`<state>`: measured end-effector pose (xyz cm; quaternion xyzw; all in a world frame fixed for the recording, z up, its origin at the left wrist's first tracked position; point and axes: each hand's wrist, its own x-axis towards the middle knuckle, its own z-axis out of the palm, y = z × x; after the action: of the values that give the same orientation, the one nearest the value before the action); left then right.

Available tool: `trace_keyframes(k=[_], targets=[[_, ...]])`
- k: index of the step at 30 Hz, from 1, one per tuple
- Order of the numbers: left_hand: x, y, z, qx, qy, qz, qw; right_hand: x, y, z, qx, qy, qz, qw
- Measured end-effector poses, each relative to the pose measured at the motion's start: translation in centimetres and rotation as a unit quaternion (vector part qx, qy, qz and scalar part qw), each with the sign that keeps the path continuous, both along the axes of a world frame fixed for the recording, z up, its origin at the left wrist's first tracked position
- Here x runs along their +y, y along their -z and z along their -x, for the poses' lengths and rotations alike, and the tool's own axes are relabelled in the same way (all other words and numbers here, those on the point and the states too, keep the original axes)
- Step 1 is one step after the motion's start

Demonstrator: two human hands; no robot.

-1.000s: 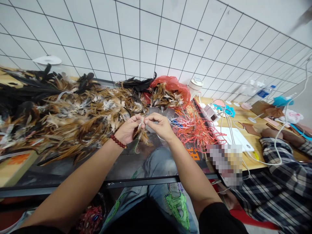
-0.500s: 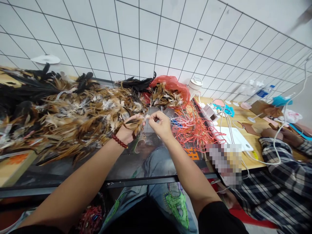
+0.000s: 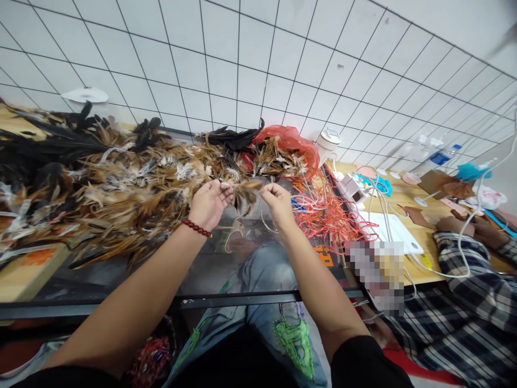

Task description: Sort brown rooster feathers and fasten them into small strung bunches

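Observation:
My left hand [image 3: 210, 205], with a dark red bead bracelet [image 3: 196, 227] at the wrist, pinches a small bunch of brown feathers [image 3: 244, 195] by its pale base. The feather tips point right, towards my right hand [image 3: 278, 205], whose thumb and fingertips are pressed together beside them. A thin pale strand [image 3: 264, 222] curves down just below the right fingers and appears to hang from them. Left of my hands spreads a large heap of brown, white and black feathers [image 3: 145, 188]. Both hands are above the dark glossy tabletop [image 3: 226, 275].
A red plastic bag [image 3: 297, 143] with more feathers lies behind. Tangled red and white cords [image 3: 327, 210] are to the right, near a white lidded cup [image 3: 328, 141]. Cables and a white flat device [image 3: 398, 237] lie beyond. At the far right sits a person in a plaid sleeve [image 3: 460, 264].
My hands have moved apart. The feather bunch has swung from pointing down-left to pointing right, held at its base by the left hand. A pale strand now shows below my right hand.

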<state>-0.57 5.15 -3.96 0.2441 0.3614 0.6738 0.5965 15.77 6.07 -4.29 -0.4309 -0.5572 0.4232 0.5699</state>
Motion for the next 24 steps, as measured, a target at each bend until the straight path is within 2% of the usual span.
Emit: trace_keyframes(k=[3,5,7,9,12,14,17,24], targets=[[-0.2,-0.5,-0.1,0.021,0.02,-0.022,0.999,-0.4,-0.8,-0.3,-0.007,0.031,-0.031,0.999],[-0.5,-0.6,-0.4,0.035,0.032,-0.026,0.999,-0.9,-1.2,-0.3,-0.054,0.055,-0.097,0.992],[-0.7,-0.6,-0.7,0.038,0.046,-0.023,0.998,-1.2,-1.3,-0.2,-0.13,0.047,-0.167,0.976],[-0.9,-0.5,-0.9,0.035,0.061,-0.019,0.997,-1.3,-1.0,0.0,-0.188,0.009,-0.186,0.964],[-0.9,-0.4,-0.9,0.031,0.07,-0.02,0.997,-0.8,0.2,0.4,-0.178,-0.046,-0.109,0.977],[-0.9,-0.3,-0.9,0.035,0.064,-0.02,0.997,-0.3,0.8,0.6,-0.106,-0.09,-0.022,0.99],[-0.8,-0.2,-0.8,0.044,0.057,-0.02,0.997,0.0,0.9,0.7,0.013,-0.148,0.083,0.985],[-1.0,-0.2,-0.8,0.04,0.058,-0.021,0.997,-0.1,0.4,0.6,0.092,-0.173,0.139,0.971]])
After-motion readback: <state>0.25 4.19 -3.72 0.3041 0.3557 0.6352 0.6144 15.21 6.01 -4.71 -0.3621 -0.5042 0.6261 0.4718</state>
